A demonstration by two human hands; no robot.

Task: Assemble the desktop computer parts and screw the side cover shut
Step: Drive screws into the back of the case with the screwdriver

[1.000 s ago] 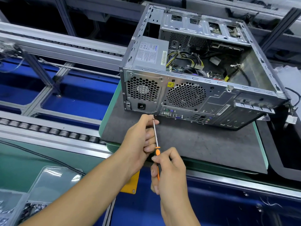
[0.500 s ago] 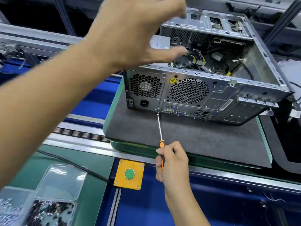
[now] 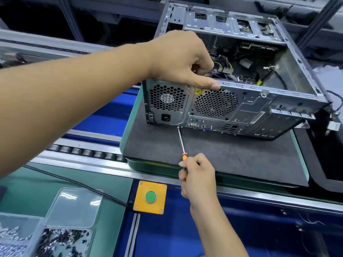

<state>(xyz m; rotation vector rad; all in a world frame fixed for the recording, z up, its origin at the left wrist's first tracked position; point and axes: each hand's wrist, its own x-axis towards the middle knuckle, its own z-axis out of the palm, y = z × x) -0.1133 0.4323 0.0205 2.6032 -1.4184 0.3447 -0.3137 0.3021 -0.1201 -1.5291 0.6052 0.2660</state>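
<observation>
An open grey desktop case (image 3: pixel 248 110) lies on its side on a dark foam pad (image 3: pixel 232 160), rear panel facing me, side cover off, cables and board visible inside. My left hand (image 3: pixel 182 60) grips the case's top rear edge over the power supply (image 3: pixel 167 101), thumb along the rim and fingers curled inside. My right hand (image 3: pixel 197 175) holds an orange-handled screwdriver (image 3: pixel 181 143). Its tip touches a screw at the bottom corner of the power supply's rear plate.
A yellow box with a green push button (image 3: pixel 150 197) sits at the bench edge. Clear plastic trays (image 3: pixel 72 208) with several small screws lie at lower left. A roller conveyor (image 3: pixel 83 151) runs on the left. A black cable (image 3: pixel 78 184) crosses the green mat.
My left hand left the screwdriver shaft, rose across the view and came down onto the case's top rear edge. The screwdriver tip stays at the same screw.
</observation>
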